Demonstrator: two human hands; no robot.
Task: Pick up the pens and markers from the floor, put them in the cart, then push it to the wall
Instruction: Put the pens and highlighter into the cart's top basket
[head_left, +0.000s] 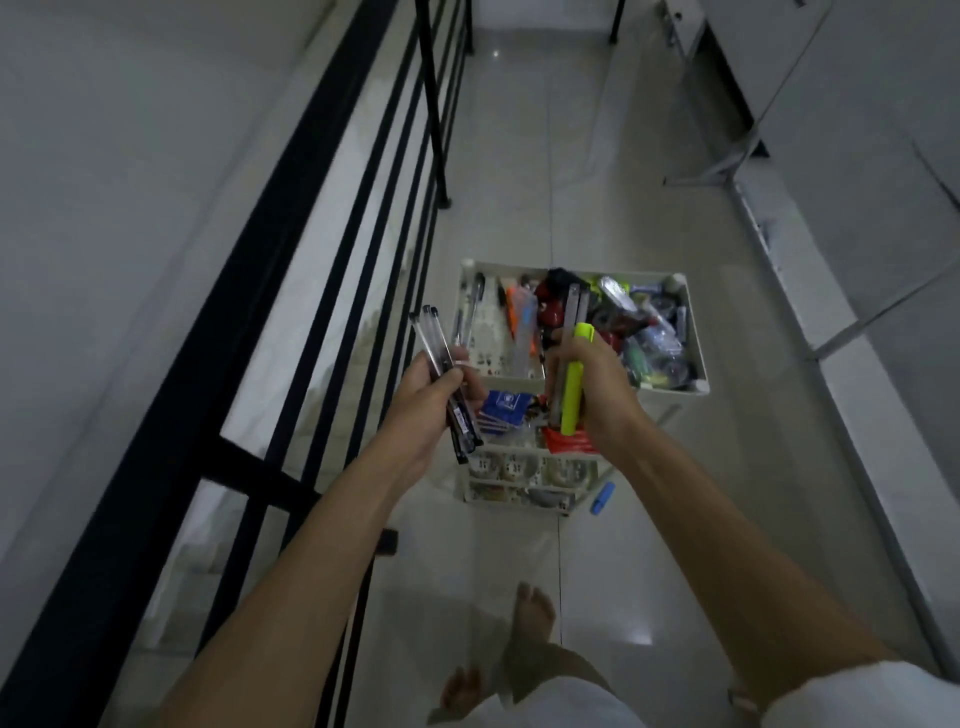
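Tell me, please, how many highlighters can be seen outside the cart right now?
2: a yellow highlighter gripped in the right hand over the cart, and a blue highlighter lying on the floor beside the cart's base. More may be hidden among the cart's clutter.

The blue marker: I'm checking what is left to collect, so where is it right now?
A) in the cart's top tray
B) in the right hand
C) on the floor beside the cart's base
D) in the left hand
C: the blue marker lies on the floor tiles by the cart, at its lower right corner, while the left hand grips dark pens and the right hand a yellow highlighter.
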